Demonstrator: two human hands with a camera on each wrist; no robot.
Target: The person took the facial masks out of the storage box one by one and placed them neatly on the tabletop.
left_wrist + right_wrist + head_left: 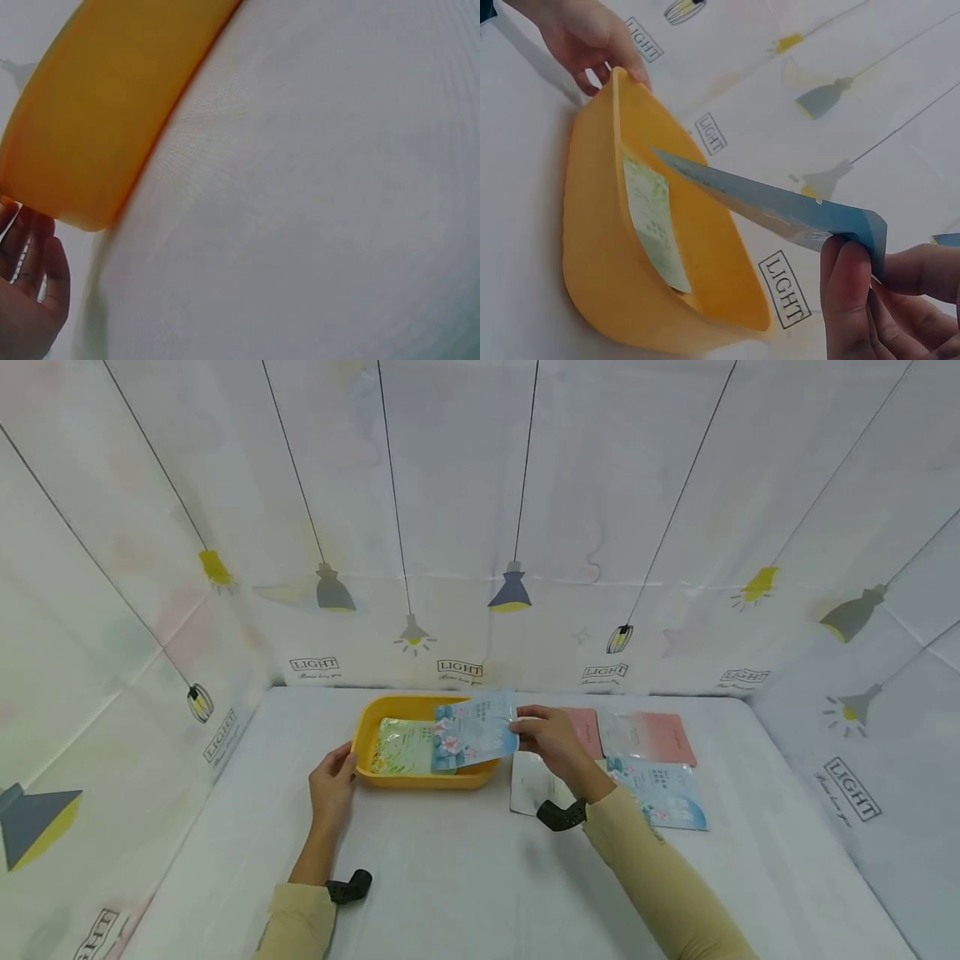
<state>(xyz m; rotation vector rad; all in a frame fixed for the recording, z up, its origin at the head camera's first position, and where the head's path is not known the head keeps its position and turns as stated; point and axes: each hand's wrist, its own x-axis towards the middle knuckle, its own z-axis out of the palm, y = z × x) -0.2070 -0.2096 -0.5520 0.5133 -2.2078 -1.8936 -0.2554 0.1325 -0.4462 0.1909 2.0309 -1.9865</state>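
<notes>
My right hand (557, 745) pinches a light-blue face mask packet (478, 728) with flowers printed on it by its right edge. The packet is held tilted over a yellow plastic basin (429, 782). Inside the basin lies a green face mask packet (399, 745), partly covered by the blue one in the head view. My left hand (332, 787) grips the basin's left end at the rim. From the right wrist, the blue packet (772, 201) appears nearly edge-on between thumb and fingers, above the basin's opening.
Right of the basin, more packets lie flat on the white table: two pink ones (663, 739), another blue one (667, 795) and a whitish one (525, 785), partly behind my right arm. A wall cloth (457, 635) printed with lamps rises behind the table.
</notes>
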